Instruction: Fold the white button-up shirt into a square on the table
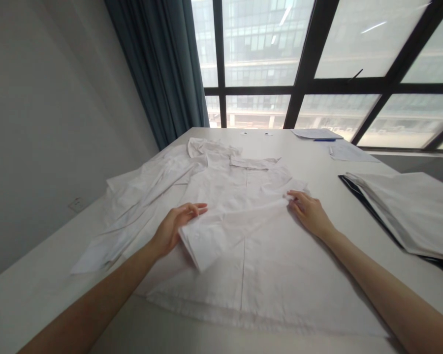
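A white button-up shirt lies spread over the table, its collar at the far end and its hem towards me. One sleeve runs across the shirt's front from right to left. At its left end my left hand is closed on the cuff, which is lifted slightly and hangs down. My right hand pinches the white cloth at the right side of the shirt, near the sleeve's fold. More crumpled white garments lie along the left, partly under this shirt.
The white table reaches to the window. On the right a folded white cloth rests on something flat and black. Papers and a blue pen lie at the back right. A blue curtain hangs beyond the left wall.
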`<state>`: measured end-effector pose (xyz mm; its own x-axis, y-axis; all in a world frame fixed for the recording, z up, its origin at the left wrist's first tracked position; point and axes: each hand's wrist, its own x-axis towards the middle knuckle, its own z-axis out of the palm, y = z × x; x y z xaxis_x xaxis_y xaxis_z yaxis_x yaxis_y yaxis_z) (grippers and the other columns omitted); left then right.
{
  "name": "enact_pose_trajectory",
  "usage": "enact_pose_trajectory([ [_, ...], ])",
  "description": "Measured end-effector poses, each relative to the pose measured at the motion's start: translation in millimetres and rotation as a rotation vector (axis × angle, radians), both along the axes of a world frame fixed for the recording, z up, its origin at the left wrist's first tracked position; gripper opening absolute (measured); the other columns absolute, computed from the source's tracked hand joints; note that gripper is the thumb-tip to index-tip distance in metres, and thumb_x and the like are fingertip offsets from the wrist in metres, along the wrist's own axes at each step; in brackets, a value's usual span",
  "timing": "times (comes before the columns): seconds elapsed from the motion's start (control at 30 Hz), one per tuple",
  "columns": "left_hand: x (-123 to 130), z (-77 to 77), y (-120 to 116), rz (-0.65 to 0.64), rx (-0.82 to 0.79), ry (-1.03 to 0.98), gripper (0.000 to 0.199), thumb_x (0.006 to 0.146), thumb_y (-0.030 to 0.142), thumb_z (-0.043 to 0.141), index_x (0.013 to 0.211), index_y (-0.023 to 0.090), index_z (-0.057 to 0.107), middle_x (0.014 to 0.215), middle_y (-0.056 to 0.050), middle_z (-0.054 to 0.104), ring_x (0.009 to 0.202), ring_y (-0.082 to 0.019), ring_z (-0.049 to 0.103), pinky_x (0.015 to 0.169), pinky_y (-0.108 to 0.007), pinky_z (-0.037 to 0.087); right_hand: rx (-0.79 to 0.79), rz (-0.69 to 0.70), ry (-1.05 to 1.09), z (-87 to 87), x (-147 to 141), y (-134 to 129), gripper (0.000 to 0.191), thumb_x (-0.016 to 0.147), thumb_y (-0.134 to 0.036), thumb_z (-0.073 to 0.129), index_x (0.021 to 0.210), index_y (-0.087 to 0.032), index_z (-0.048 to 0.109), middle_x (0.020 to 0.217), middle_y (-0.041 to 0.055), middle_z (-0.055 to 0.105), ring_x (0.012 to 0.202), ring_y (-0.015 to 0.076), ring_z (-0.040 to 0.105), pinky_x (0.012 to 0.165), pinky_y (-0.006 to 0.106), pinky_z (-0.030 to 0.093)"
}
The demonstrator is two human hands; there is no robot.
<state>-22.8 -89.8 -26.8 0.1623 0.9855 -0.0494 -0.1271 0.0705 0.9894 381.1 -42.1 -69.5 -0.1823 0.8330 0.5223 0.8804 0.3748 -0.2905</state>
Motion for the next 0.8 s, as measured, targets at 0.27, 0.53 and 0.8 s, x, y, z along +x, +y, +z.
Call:
enact_pose_trajectory([
  [0.27, 1, -4.6, -1, -0.033, 0.219, 0.399, 0.034, 0.066, 0.038, 0.080, 0.089, 0.016, 0.071, 0.130, -0.016, 0.063, 0.123, -0.031, 0.057, 0.109, -0.046, 0.041, -0.007, 0.149, 0.050, 9.6, 0, -5, 0.029, 0.092, -0.024, 0.044, 0.111, -0.022, 0.066, 0.107, 0.0066, 0.074, 0.098, 0.0223, 0.070, 0.090, 0.036, 0.052],
  [0.53, 3, 4.3, -17, -0.144, 0.650, 0.935, 0.019, 0.084, 0.020, 0.057, 0.098, 0.021, 0.069, 0.132, -0.010, 0.056, 0.118, -0.027, 0.056, 0.089, -0.039, 0.054, 0.088, 0.073, 0.108, 5.4, 3, -2, 0.032, 0.088, -0.018, 0.044, 0.110, -0.018, 0.066, 0.107, 0.0103, 0.073, 0.103, 0.0249, 0.067, 0.091, 0.040, 0.050],
  [0.8, 26, 2.8, -42, -0.404, 0.891, 1.198, 0.030, 0.074, 0.032, 0.078, 0.093, 0.018, 0.059, 0.106, -0.008, 0.059, 0.099, -0.027, 0.055, 0.088, -0.042, 0.047, 0.047, 0.072, 0.099, 4.2, 1, -2, 0.028, 0.086, -0.020, 0.047, 0.103, -0.021, 0.069, 0.097, 0.0056, 0.075, 0.089, 0.0225, 0.069, 0.089, 0.038, 0.048],
])
